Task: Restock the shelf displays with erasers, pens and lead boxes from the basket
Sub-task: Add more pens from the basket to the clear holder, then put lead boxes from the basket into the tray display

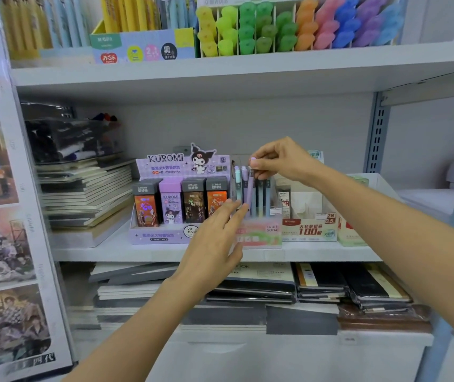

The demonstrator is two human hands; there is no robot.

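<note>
Grey-white shop shelving fills the view, and its middle shelf (143, 250) carries the displays being stocked; the basket is not in sight. On that shelf, left to right, stand a purple Kuromi display (162, 237) of lead boxes (171, 203), a pink pen display (264, 234) marked Fruit Soda, and a white lead display (309, 230) that looks part empty. The right hand (281, 161) reaches in from the right and pinches the cap end of a purple pen (249, 193) between thumb and fingertips. The left hand (214, 238) comes up from below with fingers straight and spread, their tips touching the pen's lower end at the display's front edge. The pen stands nearly upright, leaning a little, its long axis running top to bottom, so nearly all of it hangs below the right hand's grip with its foot at the pen display's left slots, beside pens already standing there. Seating it probably calls for a straight drop, guided by the nearer left hand.
</note>
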